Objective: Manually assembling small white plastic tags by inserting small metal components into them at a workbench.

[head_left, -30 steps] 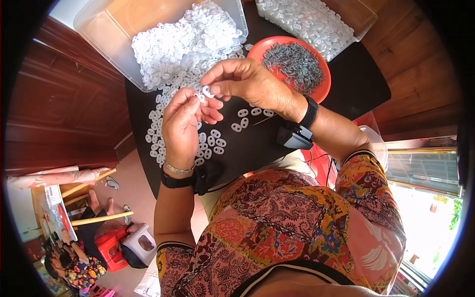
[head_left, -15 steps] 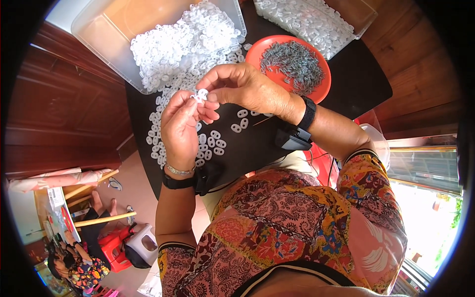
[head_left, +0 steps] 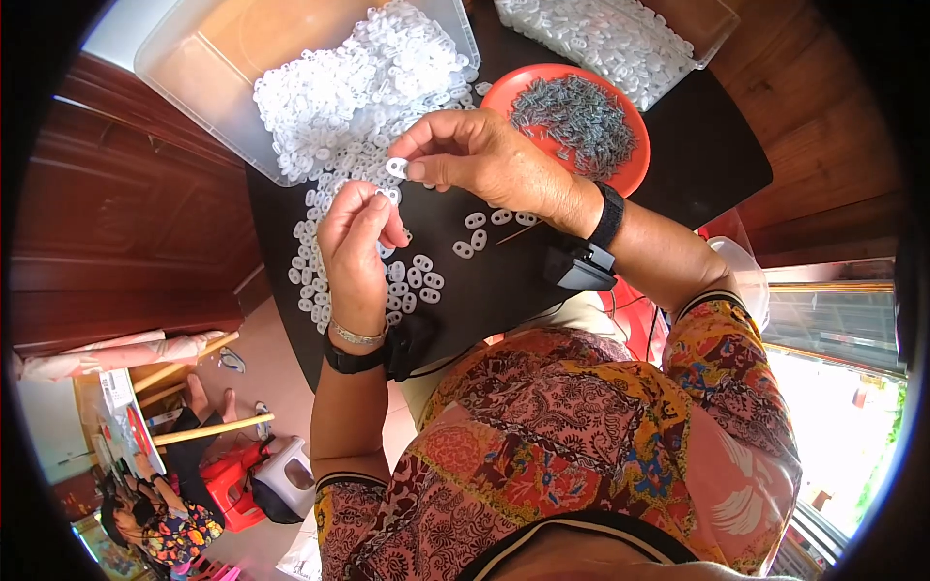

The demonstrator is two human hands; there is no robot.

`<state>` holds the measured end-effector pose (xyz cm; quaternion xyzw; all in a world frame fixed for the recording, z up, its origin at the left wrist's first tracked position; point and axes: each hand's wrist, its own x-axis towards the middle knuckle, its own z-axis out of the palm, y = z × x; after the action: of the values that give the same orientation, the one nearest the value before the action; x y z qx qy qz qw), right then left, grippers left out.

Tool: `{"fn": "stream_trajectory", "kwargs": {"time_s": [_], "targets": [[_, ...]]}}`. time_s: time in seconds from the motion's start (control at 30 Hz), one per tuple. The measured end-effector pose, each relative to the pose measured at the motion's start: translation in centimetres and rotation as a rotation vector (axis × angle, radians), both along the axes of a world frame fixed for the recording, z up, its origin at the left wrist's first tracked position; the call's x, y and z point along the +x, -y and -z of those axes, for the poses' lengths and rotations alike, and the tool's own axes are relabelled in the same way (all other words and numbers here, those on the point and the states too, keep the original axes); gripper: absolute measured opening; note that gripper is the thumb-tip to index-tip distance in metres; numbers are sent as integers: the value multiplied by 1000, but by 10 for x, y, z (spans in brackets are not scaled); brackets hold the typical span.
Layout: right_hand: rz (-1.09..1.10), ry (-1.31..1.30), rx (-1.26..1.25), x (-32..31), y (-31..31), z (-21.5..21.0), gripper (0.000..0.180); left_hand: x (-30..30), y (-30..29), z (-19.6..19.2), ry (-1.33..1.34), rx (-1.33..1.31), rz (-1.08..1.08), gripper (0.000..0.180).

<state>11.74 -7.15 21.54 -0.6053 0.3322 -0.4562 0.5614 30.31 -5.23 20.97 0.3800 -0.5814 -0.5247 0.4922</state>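
Observation:
My right hand pinches a small white oval plastic piece with holes between thumb and fingertips. Just below it, my left hand grips a second white plastic piece, partly hidden by the fingers. The two pieces are a little apart. Loose white two-hole pieces lie on the dark table around my left hand. Beyond my right hand, a red plate holds a heap of small grey metal pins or screws; which kind, I cannot tell.
A clear plastic bin at the far left spills white pieces onto the black table. Another clear bin full of them stands at the far right. A thin stick lies near my right wrist. At lower left, another person sits apart.
My right hand has moved up and away from my left. The white pieces, close together before, are now separated, one in each hand.

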Motion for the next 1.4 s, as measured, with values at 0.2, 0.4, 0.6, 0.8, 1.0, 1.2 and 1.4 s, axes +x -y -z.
{"fn": "stream_trajectory", "kwargs": {"time_s": [0.2,0.4,0.6,0.8,1.0,1.2,1.4], "targets": [[2,-19,-7,0,0,0,19,0,0,2,64,11,21,16],[5,-23,0,0,-1,-1,19,-2,-1,1,83,4,16,17],[16,-31,9,1,-1,0,18,-2,0,3,83,5,9,16],[18,-57,-73,2,-1,5,18,-2,-2,4,81,11,6,17],[23,-165,-142,6,-5,5,15,-2,-1,5,110,-3,6,18],[22,-207,-218,8,-9,2,23,0,0,8,53,18,12,17],[111,-225,-315,14,-13,9,30,-3,-1,7,-16,85,-3,15]]}}
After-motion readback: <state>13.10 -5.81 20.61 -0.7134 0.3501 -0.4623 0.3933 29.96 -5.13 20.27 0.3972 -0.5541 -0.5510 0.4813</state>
